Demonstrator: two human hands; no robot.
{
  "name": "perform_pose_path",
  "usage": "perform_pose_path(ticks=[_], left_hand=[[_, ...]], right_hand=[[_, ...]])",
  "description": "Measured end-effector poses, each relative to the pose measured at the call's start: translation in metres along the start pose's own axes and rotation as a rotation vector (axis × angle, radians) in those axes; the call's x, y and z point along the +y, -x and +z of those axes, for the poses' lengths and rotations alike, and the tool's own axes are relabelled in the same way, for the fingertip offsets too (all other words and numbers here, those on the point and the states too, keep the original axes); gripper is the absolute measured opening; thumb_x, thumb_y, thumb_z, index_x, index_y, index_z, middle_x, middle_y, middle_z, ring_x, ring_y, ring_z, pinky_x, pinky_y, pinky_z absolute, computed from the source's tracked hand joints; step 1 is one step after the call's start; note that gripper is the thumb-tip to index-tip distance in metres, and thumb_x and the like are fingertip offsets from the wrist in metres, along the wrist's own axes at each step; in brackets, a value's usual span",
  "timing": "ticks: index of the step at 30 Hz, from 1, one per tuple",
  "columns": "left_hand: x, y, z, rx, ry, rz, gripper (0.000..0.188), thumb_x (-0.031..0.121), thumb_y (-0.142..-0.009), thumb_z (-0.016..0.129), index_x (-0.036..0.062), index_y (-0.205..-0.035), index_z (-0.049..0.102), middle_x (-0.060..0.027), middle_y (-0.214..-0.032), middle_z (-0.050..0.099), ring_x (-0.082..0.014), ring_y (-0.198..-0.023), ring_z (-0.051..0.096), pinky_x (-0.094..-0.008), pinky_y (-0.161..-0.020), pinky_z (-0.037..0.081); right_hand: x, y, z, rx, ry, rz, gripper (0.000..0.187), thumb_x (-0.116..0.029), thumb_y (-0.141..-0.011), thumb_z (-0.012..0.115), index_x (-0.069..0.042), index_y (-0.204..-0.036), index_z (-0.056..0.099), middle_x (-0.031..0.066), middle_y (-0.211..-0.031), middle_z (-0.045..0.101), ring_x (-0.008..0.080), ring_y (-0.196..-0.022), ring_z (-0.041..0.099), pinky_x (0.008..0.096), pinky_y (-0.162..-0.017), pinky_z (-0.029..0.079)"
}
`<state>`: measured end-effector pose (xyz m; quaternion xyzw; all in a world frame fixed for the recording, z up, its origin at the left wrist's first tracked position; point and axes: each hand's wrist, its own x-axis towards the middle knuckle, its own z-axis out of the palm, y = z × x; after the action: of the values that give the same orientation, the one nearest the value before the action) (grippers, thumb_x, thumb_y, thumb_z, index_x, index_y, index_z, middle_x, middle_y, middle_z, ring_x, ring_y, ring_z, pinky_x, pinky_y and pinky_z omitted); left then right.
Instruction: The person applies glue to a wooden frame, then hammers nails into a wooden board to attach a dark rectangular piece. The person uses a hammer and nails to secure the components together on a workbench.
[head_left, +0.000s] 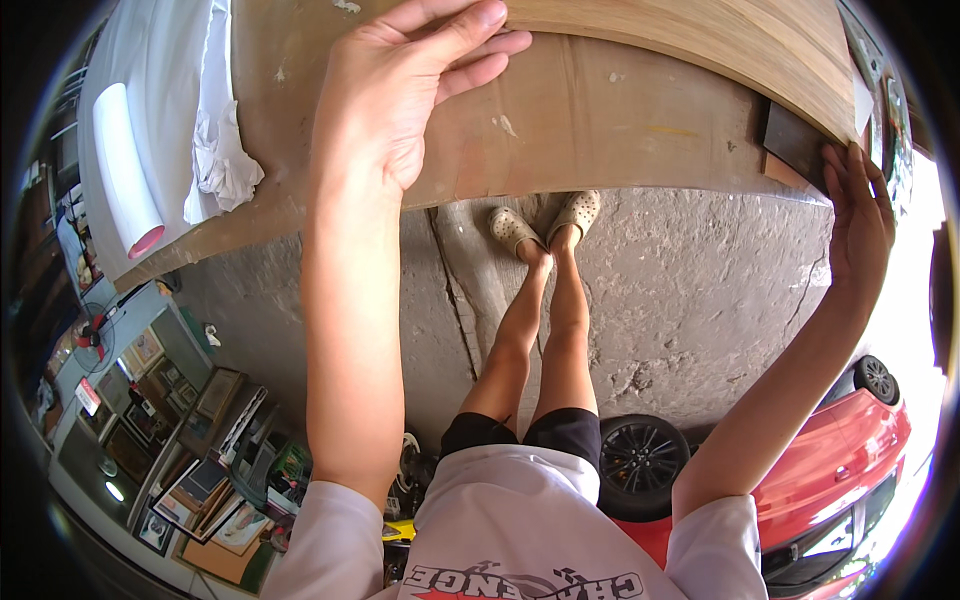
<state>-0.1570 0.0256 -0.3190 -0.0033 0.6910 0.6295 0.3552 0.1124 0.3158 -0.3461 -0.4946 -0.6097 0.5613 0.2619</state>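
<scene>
A light wood-grain board (700,45) lies across the far part of the brown worktop (600,130), cut off by the top of the picture. My left hand (420,75) holds the board's left end, the thumb above and the other fingers bent by its near edge. At the board's near right corner, my right hand (860,215) has its fingers drawn together and pressed against the edge; part of its grip is hidden. Close to those fingertips, a dark flat piece (795,142) sticks out from under the board, with a small brown piece (785,174) beside it.
On the worktop's left lie a white roll (125,165) and crumpled white paper (222,165). My feet in beige clogs (575,212) stand at its near edge on rough concrete (680,300). Stacked picture frames (215,480) are lower left; a red car (830,450) is lower right.
</scene>
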Motion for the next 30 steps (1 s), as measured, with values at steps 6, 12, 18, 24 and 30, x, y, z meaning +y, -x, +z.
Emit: perform_pose_path(ticks=[6,12,18,24,30], left_hand=[[-0.001,-0.008,-0.003,-0.018,-0.008,-0.034,0.032,0.012,-0.096,0.071,-0.0031,-0.124,0.067,-0.0105,-0.108,0.072,-0.0209,-0.094,0.073,-0.0275,-0.08,0.058],[-0.005,-0.012,-0.009,-0.034,-0.004,-0.055,0.029,0.015,-0.098,0.07,-0.0007,-0.122,0.069,-0.01,-0.105,0.073,-0.0206,-0.094,0.074,-0.0276,-0.079,0.058],[-0.005,-0.006,-0.005,-0.023,0.029,0.022,0.03,0.024,-0.098,0.071,0.0009,-0.117,0.071,-0.0108,-0.11,0.074,-0.0212,-0.096,0.073,-0.0279,-0.08,0.058],[-0.002,0.015,0.008,-0.013,-0.038,0.198,0.048,0.036,-0.099,0.068,-0.0065,-0.12,0.069,-0.0161,-0.112,0.073,-0.0223,-0.098,0.072,-0.0275,-0.082,0.057],[0.004,0.02,0.017,0.028,-0.032,0.186,0.06,0.042,-0.1,0.065,-0.013,-0.123,0.065,-0.0197,-0.114,0.071,-0.023,-0.099,0.071,-0.0272,-0.083,0.057]], right_hand=[[0.001,-0.003,-0.004,-0.012,-0.041,0.003,0.027,-0.006,-0.1,0.064,0.01,-0.121,0.059,0.0264,-0.113,0.07,0.0267,-0.108,0.071,0.0278,-0.094,0.06],[0.0,-0.004,-0.005,-0.025,-0.05,0.016,0.027,-0.005,-0.1,0.062,0.01,-0.122,0.059,0.0268,-0.114,0.069,0.0257,-0.108,0.071,0.0275,-0.093,0.06],[-0.002,-0.001,-0.002,-0.011,-0.024,0.025,0.027,-0.006,-0.101,0.062,0.009,-0.123,0.059,0.0235,-0.114,0.07,0.0257,-0.109,0.071,0.0276,-0.094,0.06],[-0.002,-0.002,-0.001,0.004,-0.024,0.016,0.027,-0.006,-0.101,0.062,0.01,-0.123,0.058,0.0209,-0.114,0.07,0.0277,-0.112,0.07,0.0295,-0.097,0.059],[-0.001,-0.003,-0.004,0.002,-0.06,0.036,0.026,-0.005,-0.101,0.061,0.011,-0.122,0.059,0.0226,-0.115,0.069,0.0287,-0.113,0.069,0.0303,-0.099,0.058]])
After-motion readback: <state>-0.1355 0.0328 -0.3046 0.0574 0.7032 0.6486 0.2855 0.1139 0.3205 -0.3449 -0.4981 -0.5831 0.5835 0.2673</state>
